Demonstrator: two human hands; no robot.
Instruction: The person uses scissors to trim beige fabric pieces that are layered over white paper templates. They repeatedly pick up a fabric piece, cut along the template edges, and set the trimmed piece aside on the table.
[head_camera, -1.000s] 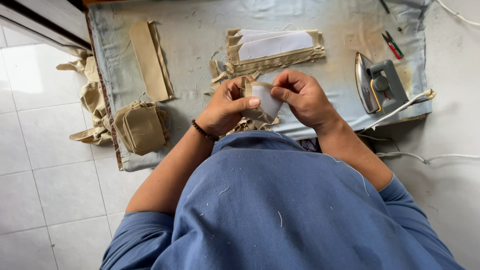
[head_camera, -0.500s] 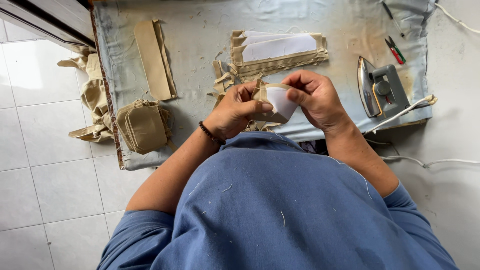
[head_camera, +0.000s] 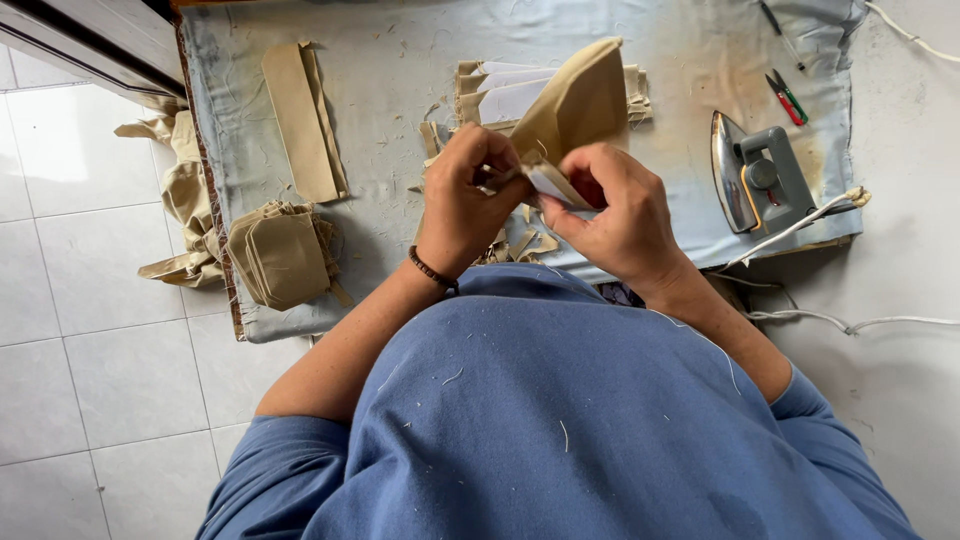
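Two hands up, left hand (head_camera: 470, 195) and right hand (head_camera: 615, 210), on one tan fabric piece (head_camera: 575, 105). Right of them, one iron (head_camera: 757, 180), one snips (head_camera: 785, 97). Left: two fabric stacks (head_camera: 285, 255).

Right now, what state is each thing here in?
Left hand: pinching the tan piece.
Right hand: gripping the tan piece.
Tan piece: lifted, being folded.
Iron: lying on its side, unheld.
Snips: lying flat.
Pocket stack: piled at the board's edge.

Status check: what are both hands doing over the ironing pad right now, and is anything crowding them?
Left hand and right hand both gripping tan fabric piece, raised above pad. Fabric scraps beneath hands. Iron parked right, apart.
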